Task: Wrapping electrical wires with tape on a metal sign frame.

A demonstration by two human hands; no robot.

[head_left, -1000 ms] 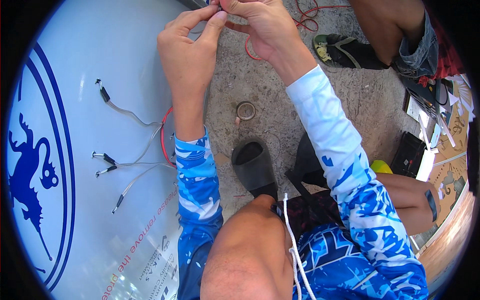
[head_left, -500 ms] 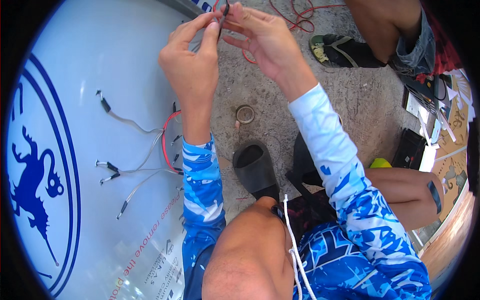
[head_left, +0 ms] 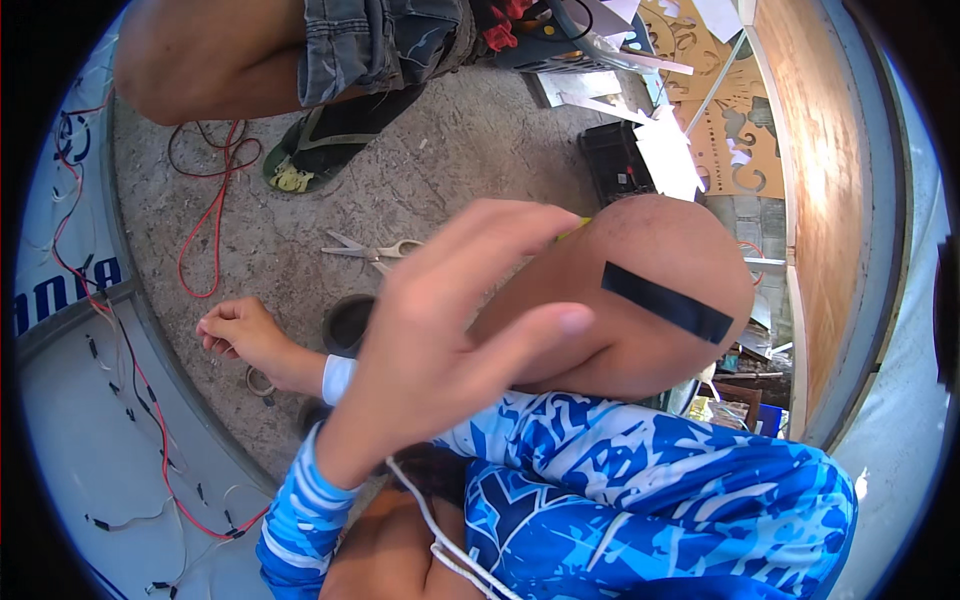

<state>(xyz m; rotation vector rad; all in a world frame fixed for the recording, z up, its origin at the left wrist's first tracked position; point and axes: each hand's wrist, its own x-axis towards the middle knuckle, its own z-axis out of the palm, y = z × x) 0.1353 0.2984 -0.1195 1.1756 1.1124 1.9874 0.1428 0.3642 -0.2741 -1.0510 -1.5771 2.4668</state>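
My left hand (head_left: 450,320) reaches across in front of my right arm, thumb and fingers apart, with nothing in it. It is slightly blurred and near my raised knee (head_left: 650,230), where a strip of black tape (head_left: 668,302) is stuck. Farther left, my right hand (head_left: 245,338) hovers over the concrete with its fingers curled together; whatever they may pinch cannot be made out. Just below that hand a tape roll (head_left: 260,381) lies on the floor. Scissors (head_left: 400,249) with pale handles lie beyond my left hand, which partly covers them.
At the left, a pale panel (head_left: 70,400) carries red wire (head_left: 163,440) and several thin leads. Another person's leg (head_left: 220,55) and sandalled foot (head_left: 315,150) are at the far side. A black case (head_left: 612,160), paper scraps and a wooden board (head_left: 810,160) stand right.
The view has swung to the right. My hands, earlier close together on a dark strip and wire, are now apart: the left is by my knee, the right low over the floor.
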